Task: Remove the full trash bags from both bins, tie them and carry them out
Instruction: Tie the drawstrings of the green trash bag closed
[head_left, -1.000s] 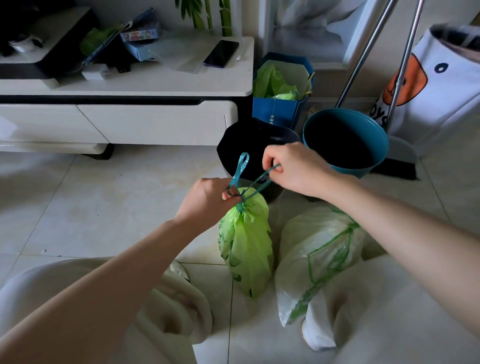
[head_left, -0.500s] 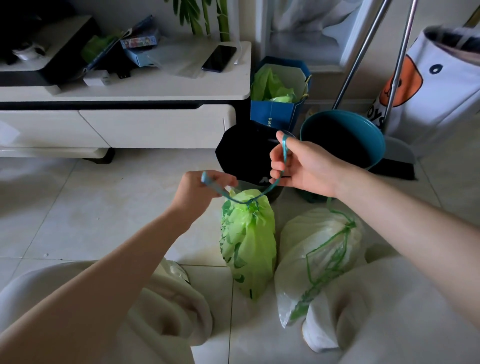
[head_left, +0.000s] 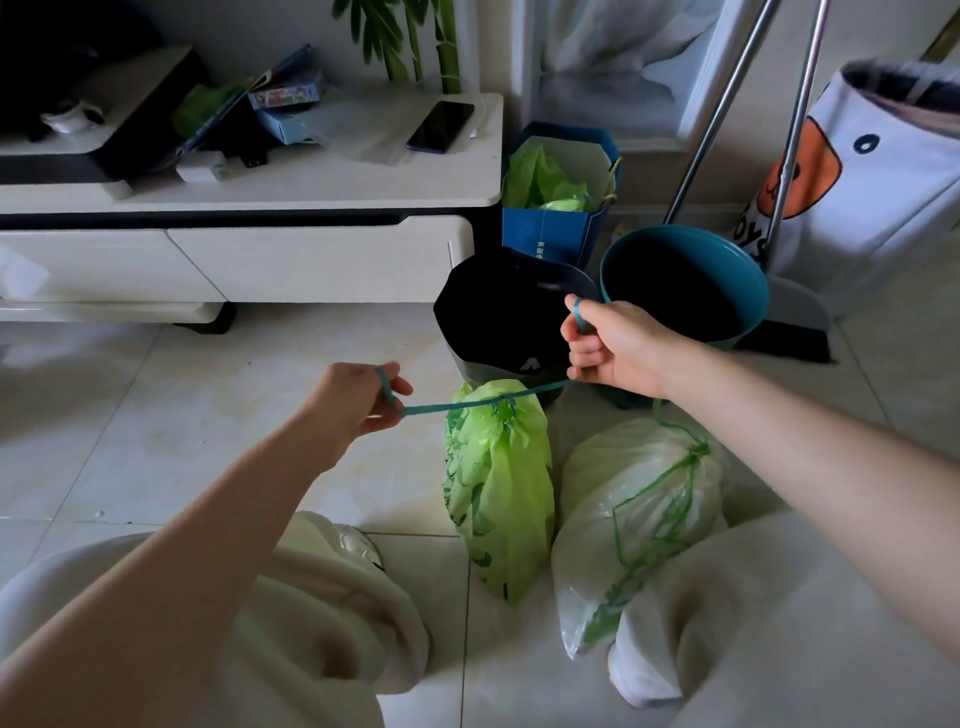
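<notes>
A full light-green trash bag (head_left: 498, 483) stands on the tiled floor, its neck cinched by a teal drawstring (head_left: 467, 404). My left hand (head_left: 358, 397) grips the string's left end and my right hand (head_left: 613, 343) grips its right end, and the string runs taut between them over the bag's top. To the right, a full white trash bag (head_left: 639, 514) with a green drawstring lies on the floor, its neck gathered. Behind the bags stand a black bin (head_left: 498, 312) and a teal bin (head_left: 727, 270), both dark inside.
A white TV cabinet (head_left: 322, 192) with a phone and clutter runs along the back left. A blue paper bag (head_left: 556, 228) with green bags, broom handles with a dustpan (head_left: 795, 306), and a white printed tote (head_left: 872, 171) stand at the back right. My knees fill the bottom.
My hands have moved apart, left hand leftward and right hand to the right, pulling the teal drawstring from loose loops into a straight, taut line across the green bag's neck.
</notes>
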